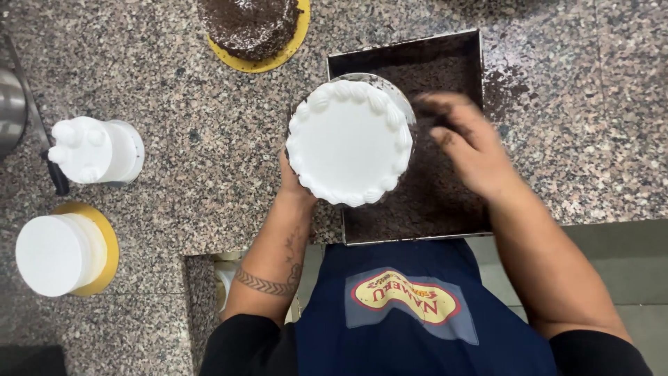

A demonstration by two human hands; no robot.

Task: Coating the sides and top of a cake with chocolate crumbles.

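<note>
A round white iced cake [348, 143] with a piped rim is held above a square metal tray [474, 49] filled with dark chocolate crumbs [424, 202]. My left hand [292, 182] supports the cake from underneath at its left side, mostly hidden by it. My right hand [465, 143] is blurred at the cake's right side over the crumbs, fingers curled and dusted with crumbs; whether it holds any I cannot tell.
On the granite counter [209, 139] stand a crumb-covered cake on a yellow board [254, 28] at the top, a small white iced cake [94, 150] at left, and another white cake on a yellow board [59, 254] lower left. A metal vessel [10, 111] sits at the far left edge.
</note>
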